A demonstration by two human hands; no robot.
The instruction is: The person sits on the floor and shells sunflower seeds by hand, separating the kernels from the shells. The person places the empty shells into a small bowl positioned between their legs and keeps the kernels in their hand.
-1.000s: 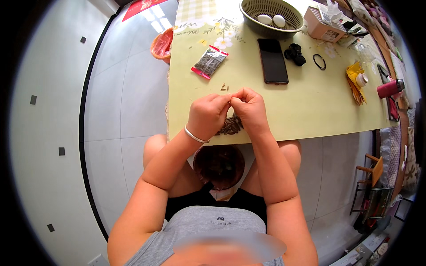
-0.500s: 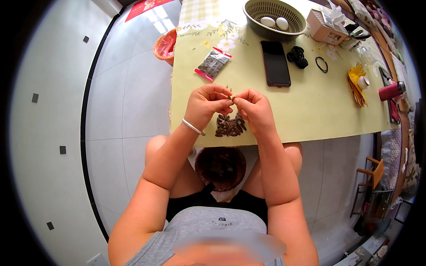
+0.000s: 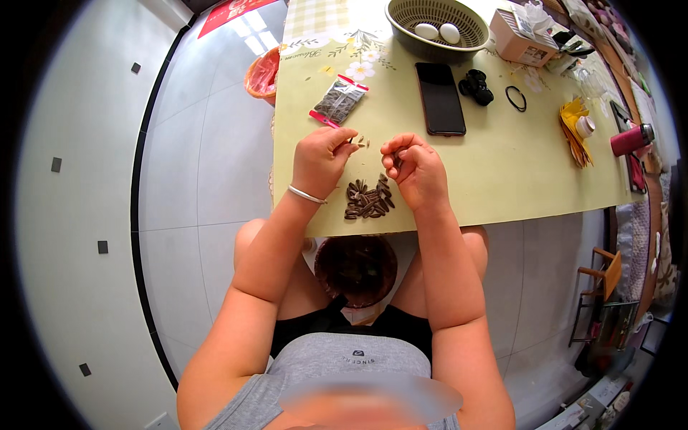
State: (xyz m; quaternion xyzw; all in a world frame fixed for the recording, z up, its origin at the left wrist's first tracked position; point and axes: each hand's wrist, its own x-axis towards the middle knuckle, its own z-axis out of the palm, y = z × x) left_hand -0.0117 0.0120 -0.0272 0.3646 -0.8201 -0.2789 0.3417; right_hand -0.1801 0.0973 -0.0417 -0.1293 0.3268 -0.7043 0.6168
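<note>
A pile of dark striped sunflower seeds (image 3: pixel 368 201) lies near the front edge of the table, between my wrists. My left hand (image 3: pixel 320 159), with a white bracelet at its wrist, is closed in a pinch just beyond the pile; a tiny dark bit shows at the fingertips, too small to name. Beside those fingertips a few pale shelled kernels (image 3: pixel 362 142) rest on the tablecloth. My right hand (image 3: pixel 418 170) is turned partly palm up, its fingers curled around a dark sunflower seed or shell (image 3: pixel 398 159). The two hands are apart.
A clear packet of seeds (image 3: pixel 340 99) lies beyond my left hand. Farther off are a phone (image 3: pixel 441 99), a basket (image 3: pixel 401 36) with two eggs, a black gadget (image 3: pixel 476 87) and a tissue box (image 3: pixel 522 44). Between my knees stands a dark red bucket (image 3: pixel 355 271).
My hands, fingertips together before, have separated; the left went slightly left, the right turned its palm upward. The kernels and more of the seed pile are now uncovered.
</note>
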